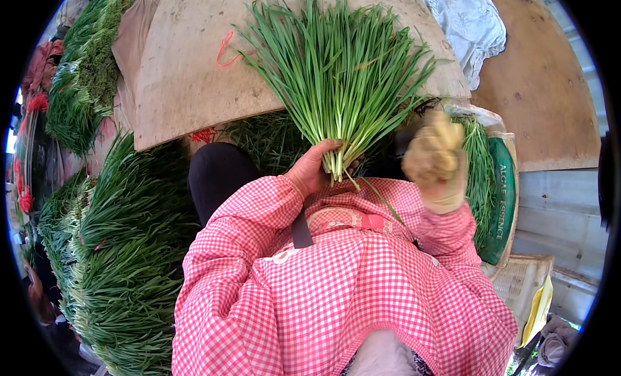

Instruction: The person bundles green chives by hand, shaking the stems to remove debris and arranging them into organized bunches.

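While the left hand (312, 169) holds greens (343, 72), the right (437, 155) hovers.

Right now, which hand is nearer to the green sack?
Right. The gloved right hand is left of the green sack; the left hand, holding green stalks, is farther left.

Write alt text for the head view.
A person's left hand grips a fanned bunch of garlic chives near the stem ends, leaves spread over a wooden board. The yellowish-gloved right hand is blurred beside it; more chives lie piled at left.
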The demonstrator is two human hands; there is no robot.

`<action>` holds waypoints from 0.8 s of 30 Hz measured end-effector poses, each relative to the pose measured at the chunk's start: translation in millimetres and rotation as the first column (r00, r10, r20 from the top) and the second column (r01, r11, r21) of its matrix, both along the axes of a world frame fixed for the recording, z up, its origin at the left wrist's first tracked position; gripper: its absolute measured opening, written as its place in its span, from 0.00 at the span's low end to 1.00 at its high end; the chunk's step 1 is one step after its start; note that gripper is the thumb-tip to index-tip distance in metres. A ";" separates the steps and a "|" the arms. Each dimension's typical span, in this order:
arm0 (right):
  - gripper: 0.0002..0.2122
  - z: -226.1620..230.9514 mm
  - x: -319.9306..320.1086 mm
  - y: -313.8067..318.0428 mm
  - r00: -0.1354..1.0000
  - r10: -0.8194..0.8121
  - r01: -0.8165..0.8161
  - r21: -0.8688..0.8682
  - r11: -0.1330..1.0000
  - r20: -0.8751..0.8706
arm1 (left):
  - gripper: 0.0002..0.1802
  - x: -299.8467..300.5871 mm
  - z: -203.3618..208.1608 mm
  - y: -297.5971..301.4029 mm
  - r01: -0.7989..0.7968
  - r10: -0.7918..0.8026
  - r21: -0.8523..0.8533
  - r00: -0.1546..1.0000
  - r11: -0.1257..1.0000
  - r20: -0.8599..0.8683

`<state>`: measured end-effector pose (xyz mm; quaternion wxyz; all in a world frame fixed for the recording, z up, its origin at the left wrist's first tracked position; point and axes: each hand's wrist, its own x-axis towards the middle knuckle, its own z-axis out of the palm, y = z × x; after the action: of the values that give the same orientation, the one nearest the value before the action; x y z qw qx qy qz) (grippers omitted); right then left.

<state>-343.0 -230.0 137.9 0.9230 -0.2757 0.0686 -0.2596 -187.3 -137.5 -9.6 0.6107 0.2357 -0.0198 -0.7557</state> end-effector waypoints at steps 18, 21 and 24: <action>0.10 -45.3 -9.0 15.3 0.662 0.106 -0.637 -0.483 0.601 -0.742 | 0.26 -1.7 -7.1 0.9 -0.019 0.019 0.000 0.999 1.000 -0.049; 0.10 19.6 -14.2 7.1 0.686 0.242 -0.667 -0.459 0.587 -0.686 | 0.34 -1.2 -5.7 4.8 -0.061 0.061 -0.022 0.998 0.998 -0.011; 0.10 30.9 -39.6 -4.6 0.993 0.043 -0.119 -0.817 0.565 -0.114 | 0.37 -1.1 -6.8 1.9 0.050 -0.051 -0.059 0.998 0.997 -0.022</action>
<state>-382.6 -234.6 168.8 0.6967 -0.6858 -0.0351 -0.2077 -188.3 -135.6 -16.4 0.5981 0.2084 -0.0405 -0.7728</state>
